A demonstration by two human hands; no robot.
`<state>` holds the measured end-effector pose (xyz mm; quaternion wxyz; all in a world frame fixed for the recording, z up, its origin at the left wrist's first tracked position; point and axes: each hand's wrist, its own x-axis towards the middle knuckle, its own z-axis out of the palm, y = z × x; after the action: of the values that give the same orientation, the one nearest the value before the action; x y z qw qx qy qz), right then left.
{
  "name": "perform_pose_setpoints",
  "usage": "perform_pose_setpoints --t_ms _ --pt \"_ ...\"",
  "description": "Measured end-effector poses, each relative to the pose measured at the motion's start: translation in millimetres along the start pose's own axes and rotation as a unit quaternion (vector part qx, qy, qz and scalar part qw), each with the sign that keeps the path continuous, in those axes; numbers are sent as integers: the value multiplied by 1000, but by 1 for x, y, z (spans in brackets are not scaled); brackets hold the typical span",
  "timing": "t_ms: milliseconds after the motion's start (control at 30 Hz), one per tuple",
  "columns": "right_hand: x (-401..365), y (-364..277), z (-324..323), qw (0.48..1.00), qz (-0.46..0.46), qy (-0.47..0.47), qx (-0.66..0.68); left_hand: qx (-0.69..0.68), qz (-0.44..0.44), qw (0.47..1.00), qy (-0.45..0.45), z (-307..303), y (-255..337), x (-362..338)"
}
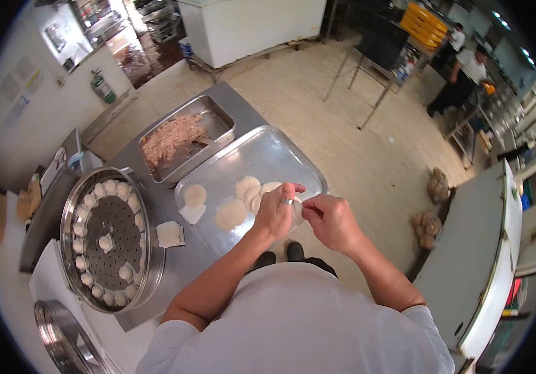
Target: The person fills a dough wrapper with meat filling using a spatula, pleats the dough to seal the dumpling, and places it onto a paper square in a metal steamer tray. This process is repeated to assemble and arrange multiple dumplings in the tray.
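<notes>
Over the near right side of a metal tray (280,149), my left hand (273,215) is closed around a round pale dough wrapper (297,213), with a ring on one finger. Thumb and fingers of my right hand (332,222) pinch the wrapper's right edge. Whether filling is inside is hidden by my fingers. Several flat dough rounds (234,214) lie overlapping on the tray beside my left hand. Farther left on it, another dough round (195,195) rests by a white paper square (193,214). Beyond stands a deep pan (223,118) of minced filling (171,140) with a flat utensil (207,142) in it.
Left on the steel table (184,262) sits a perforated steamer (109,215), ringed with several white dumplings. A stack of paper squares (170,234) lies beside it. Two people (467,71) are at the far right. A white chest (473,262) and filled bags (427,229) stand right.
</notes>
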<state>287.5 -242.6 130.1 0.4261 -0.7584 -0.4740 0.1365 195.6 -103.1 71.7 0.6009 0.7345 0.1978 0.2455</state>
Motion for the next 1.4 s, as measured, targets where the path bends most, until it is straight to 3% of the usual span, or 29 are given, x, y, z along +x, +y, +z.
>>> perform_pose_setpoints --t_ms 200,333,500,733,833,933,1033,1133,1333,1400 --pt "24 27 -9 986 -145 -12 -81 -64 -118 988 71 9 -5 10" --pt "40 26 -21 982 -186 -16 -22 -117 -176 975 72 8 8 17" --pt "69 36 -24 969 -236 -59 41 -146 -148 971 120 14 21 28" --pt "88 38 -14 942 -309 -134 -9 -113 -153 952 240 10 16 13" --pt "92 22 -7 933 -336 -128 -2 -132 -168 947 240 -7 20 8" --pt "98 0 5 923 -361 -124 39 -138 -103 949 262 -28 18 5" --pt "103 -17 19 917 -367 -155 27 -191 -140 937 256 -50 33 0" --pt "105 -29 38 916 -371 -155 11 -172 -115 937 282 -72 17 -6" --pt "106 -67 70 909 -382 -166 18 -230 -219 926 202 -120 9 -20" --pt "107 -67 86 912 -372 -174 1 -271 -157 926 209 -127 7 -25"
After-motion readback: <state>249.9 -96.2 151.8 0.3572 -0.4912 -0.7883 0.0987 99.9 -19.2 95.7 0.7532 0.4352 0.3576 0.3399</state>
